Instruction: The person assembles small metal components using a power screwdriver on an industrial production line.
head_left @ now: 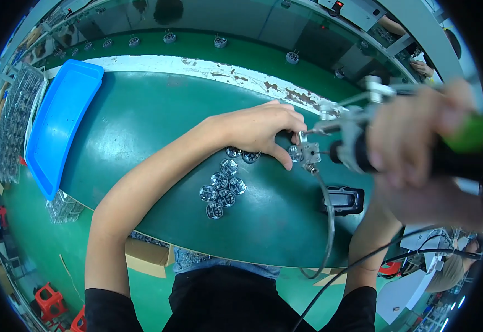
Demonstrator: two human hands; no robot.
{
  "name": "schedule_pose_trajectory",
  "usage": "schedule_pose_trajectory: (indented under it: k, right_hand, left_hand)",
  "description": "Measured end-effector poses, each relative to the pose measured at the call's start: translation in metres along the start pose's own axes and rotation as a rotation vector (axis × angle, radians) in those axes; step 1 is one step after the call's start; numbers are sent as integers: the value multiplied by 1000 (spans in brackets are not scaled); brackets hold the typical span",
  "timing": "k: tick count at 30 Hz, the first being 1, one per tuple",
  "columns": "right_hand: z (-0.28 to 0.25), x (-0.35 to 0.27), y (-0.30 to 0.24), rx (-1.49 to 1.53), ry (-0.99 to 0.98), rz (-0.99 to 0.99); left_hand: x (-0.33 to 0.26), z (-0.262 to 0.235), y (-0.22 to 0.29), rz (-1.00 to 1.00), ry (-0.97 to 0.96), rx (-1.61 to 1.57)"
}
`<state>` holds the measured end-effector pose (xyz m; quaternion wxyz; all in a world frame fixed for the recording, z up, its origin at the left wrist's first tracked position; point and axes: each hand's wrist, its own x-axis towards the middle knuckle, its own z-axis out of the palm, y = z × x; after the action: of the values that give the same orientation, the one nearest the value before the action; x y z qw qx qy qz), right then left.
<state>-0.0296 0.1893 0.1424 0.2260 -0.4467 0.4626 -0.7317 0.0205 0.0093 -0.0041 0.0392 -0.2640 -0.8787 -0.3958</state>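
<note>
My left hand (266, 130) reaches across the bench to a small metal fixture (310, 152). Its fingers curl over the far side and its thumb lies on the near side of a small silvery round part (293, 152), partly hidden. Blurred by motion, my right hand (404, 135) wraps round a black cylindrical tool (357, 156), whose thin tip points at the fixture. Beneath my left wrist and toward me lie several round electronic modules (219, 180) with silvery and black faces, grouped close together; the wrist hides part of the farthest ones.
A blue tray (59, 130) stands at the left. A black rectangular frame (343, 200) lies right of the modules. A clear hose (330, 221) hangs from the fixture; a black cable (357, 257) crosses near my right forearm. Beyond the white ledge (213, 69), round parts sit on a green conveyor belt (191, 50).
</note>
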Motion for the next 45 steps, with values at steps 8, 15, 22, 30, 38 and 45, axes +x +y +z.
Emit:
schedule_pose_trajectory:
  k: [8, 15, 22, 30, 38, 45]
  right_hand:
    - [-12, -8, -9, -17, -31, -15]
    - [-22, -5, -8, -70, -40, -13]
    - [-22, -5, 0, -96, -22, 8]
    - [-21, -3, 8, -115, -9, 24]
    - [-24, 5, 18, -129, 17, 36]
    - [-11, 2, 18, -14, 86, -3]
  left_hand:
    - [0, -5, 2, -57, -29, -75]
    - [1, -5, 2, -19, 1, -77]
    - [1, -4, 1, -25, -6, -91]
    - [0, -4, 2, -45, -15, -75]
    - [2, -5, 3, -31, -3, -50]
    - [-8, 1, 4, -60, 57, -26]
